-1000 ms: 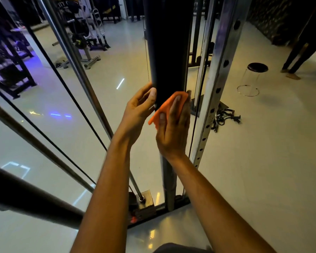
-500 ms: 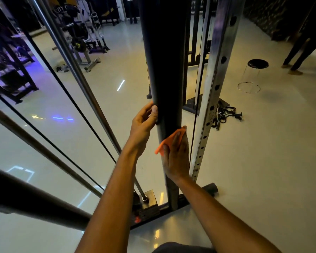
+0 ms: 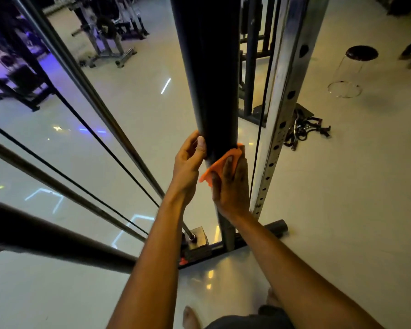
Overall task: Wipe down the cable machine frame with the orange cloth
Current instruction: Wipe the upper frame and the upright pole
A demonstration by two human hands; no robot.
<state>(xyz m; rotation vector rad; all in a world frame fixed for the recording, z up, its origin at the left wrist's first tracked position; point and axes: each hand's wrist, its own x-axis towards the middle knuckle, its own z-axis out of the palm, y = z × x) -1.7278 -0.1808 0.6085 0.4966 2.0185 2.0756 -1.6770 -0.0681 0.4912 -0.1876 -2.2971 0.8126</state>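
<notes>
The person is standing at a cable machine, both hands raised to its black upright post [image 3: 209, 67]. The right hand [image 3: 233, 186] is lying flat with its fingers straight, pressing the orange cloth [image 3: 220, 163] against the near right face of the post; the cloth is showing above and to the left of the fingers, one corner hanging off toward the left hand. The left hand [image 3: 188, 162] is resting on the post's left edge, its fingers curving round the far side and its thumb lying along the near face, gripping the post just beside the cloth.

Right of the post a silver perforated upright [image 3: 280, 119] is running down to the base bar [image 3: 274, 227], and a thin black cable [image 3: 256, 148] is hanging between the two. To the left, chromed guide rods [image 3: 100, 110] are slanting down to a block at the base. On the pale floor [image 3: 342, 186] a tangle of handle attachments [image 3: 304, 130] is lying beyond the silver upright, with a round black stool [image 3: 361, 53] farther off. The person's bare feet are showing at the bottom edge.
</notes>
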